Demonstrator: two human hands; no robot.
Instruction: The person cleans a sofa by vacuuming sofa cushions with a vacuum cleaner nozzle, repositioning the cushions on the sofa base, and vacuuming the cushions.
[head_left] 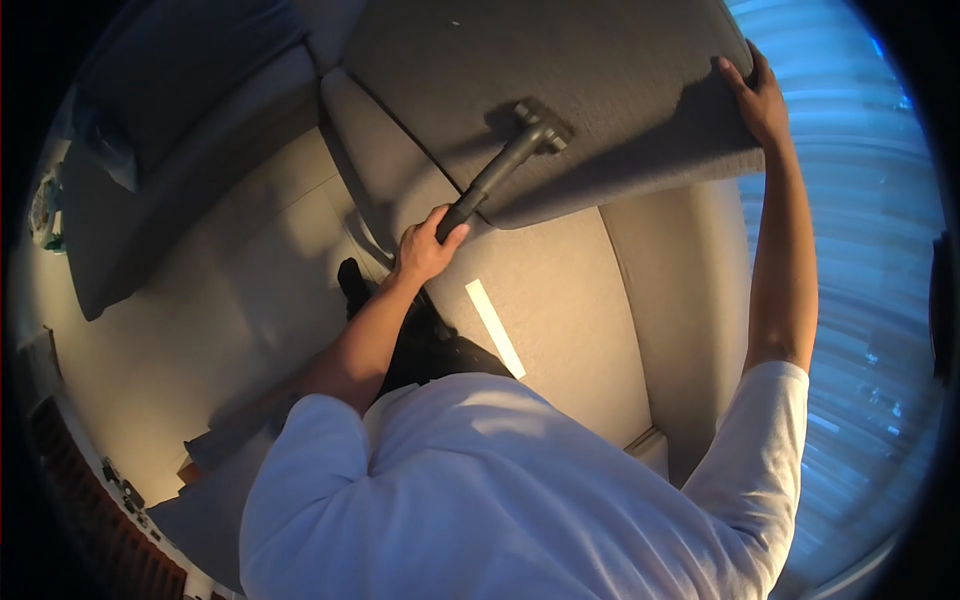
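Observation:
My left hand (428, 248) is wrapped round the dark tube of a vacuum cleaner wand (492, 180). The wand's wide nozzle head (543, 127) rests against the face of a large grey sofa cushion (610, 70). At the cushion's right-hand edge, my right hand (758, 98) grips its corner, thumb on the face and fingers round the side. The cushion appears tilted up from the lighter sofa base (570, 270). A pale, narrow strip (495, 328) lies on that base, close to my body.
The sofa's armrest (680, 260) stands on the right, beside blue-lit curtains or blinds (860, 250). Another dark grey sofa section (180, 150) is at upper left. Pale floor (240, 280) runs between it and me. A grey rug or mat (210, 510) lies at lower left.

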